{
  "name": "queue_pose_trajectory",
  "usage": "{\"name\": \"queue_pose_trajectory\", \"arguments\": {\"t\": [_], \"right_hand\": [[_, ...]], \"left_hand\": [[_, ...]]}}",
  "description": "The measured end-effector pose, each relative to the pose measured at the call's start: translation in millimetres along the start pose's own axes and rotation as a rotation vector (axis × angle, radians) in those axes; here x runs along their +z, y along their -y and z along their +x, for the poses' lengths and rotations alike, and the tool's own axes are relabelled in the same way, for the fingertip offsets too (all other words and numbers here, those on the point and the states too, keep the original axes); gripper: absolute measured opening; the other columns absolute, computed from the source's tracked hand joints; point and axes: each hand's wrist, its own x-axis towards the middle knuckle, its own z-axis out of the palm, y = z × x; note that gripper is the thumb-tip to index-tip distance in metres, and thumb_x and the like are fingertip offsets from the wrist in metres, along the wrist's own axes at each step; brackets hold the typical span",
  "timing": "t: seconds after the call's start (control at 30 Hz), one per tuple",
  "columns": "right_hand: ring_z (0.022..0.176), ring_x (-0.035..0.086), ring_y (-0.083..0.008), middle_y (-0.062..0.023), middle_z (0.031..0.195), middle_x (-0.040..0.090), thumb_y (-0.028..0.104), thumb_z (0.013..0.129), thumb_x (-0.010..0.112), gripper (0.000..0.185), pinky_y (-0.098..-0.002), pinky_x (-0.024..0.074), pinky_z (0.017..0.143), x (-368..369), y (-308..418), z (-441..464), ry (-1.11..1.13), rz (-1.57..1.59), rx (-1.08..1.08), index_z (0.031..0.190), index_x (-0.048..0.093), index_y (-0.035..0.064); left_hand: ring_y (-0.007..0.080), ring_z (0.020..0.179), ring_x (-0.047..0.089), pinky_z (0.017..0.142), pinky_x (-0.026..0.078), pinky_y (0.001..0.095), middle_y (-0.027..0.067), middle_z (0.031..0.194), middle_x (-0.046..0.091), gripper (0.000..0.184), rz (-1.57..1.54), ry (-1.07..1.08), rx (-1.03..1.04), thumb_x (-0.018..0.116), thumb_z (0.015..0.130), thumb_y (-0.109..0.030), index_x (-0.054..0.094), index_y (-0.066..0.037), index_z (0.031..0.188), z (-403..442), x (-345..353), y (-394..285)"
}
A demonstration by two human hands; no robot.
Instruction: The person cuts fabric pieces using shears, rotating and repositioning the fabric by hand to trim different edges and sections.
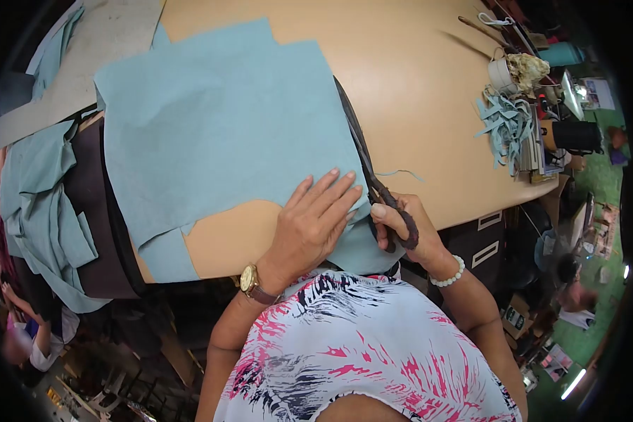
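Note:
A large piece of light blue fabric [218, 126] lies on the tan tabletop, one part of it hanging over the near edge by my body. My left hand [316, 218] rests flat on the fabric's lower right corner, fingers stretched out together. In my right hand [415, 228] are large dark scissors [383, 197], their handles wrapped in dark material. The long blades run along the fabric's right edge, pointing away from me; part of them is hidden by the cloth. A thin blue thread [401, 172] lies just right of the scissors.
More blue fabric [46, 211] lies heaped at the left on a dark surface. A grey board [112, 42] is at the upper left. Blue fabric strips [505, 123], a white cup [501, 74] and a dark cylinder [577, 136] stand near the table's right end. Another person is at the far left.

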Motion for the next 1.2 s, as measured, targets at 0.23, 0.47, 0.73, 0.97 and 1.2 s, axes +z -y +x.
{"name": "queue_pose_trajectory", "arguments": {"t": [0.23,0.47,0.73,0.97,1.2], "right_hand": [[0.042,0.047,-0.0065,0.0,0.049,0.048,0.038,0.078,0.065,0.037,-0.0203,0.0325,0.041,-0.3,2.8,0.5,-0.02,-0.039,0.003,0.068,0.055,0.0039],[0.041,0.046,-0.0054,0.0014,0.049,0.048,0.035,0.078,0.067,0.034,-0.0195,0.0319,0.04,-2.0,-2.1,-0.1,-0.018,-0.055,0.01,0.068,0.055,0.0049],[0.041,0.045,-0.0045,0.0023,0.05,0.048,0.032,0.077,0.069,0.031,-0.019,0.0316,0.039,-0.5,1.3,-2.6,-0.027,-0.033,0.032,0.068,0.055,0.0047],[0.04,0.044,-0.0041,0.0027,0.048,0.047,0.032,0.078,0.068,0.032,-0.0191,0.031,0.039,-1.9,4.8,-3.4,-0.026,-0.065,0.042,0.067,0.054,0.0048],[0.04,0.044,-0.0036,0.0028,0.048,0.047,0.031,0.08,0.067,0.031,-0.018,0.0319,0.039,-3.7,1.4,-2.0,-0.008,-0.104,0.021,0.068,0.054,0.0047]], "left_hand": [[0.0288,0.113,0.05,0.091,0.039,0.0453,0.0109,0.12,0.055,0.036,0.007,0.011,0.011,0.06,0.075,-0.005,0.057,-0.005,0.111,-1.2,-2.2,0.6],[0.0278,0.112,0.05,0.091,0.039,0.0448,0.0102,0.121,0.053,0.036,0.029,0.016,0.027,0.062,0.076,-0.009,0.056,-0.005,0.111,-3.4,-1.8,2.7],[0.0275,0.113,0.05,0.091,0.039,0.0448,0.0102,0.122,0.053,0.037,0.035,0.018,0.029,0.062,0.076,-0.009,0.056,-0.005,0.112,-4.4,-0.7,3.8],[0.0288,0.114,0.049,0.093,0.039,0.0461,0.0112,0.122,0.054,0.04,-0.019,0.012,0.011,0.06,0.073,-0.003,0.057,-0.006,0.113,-3.5,-3.1,1.8],[0.0282,0.114,0.05,0.093,0.039,0.0462,0.0109,0.121,0.054,0.04,-0.028,-0.013,0.009,0.06,0.072,-0.003,0.057,-0.006,0.112,-3.7,-2.6,2.2]]}}
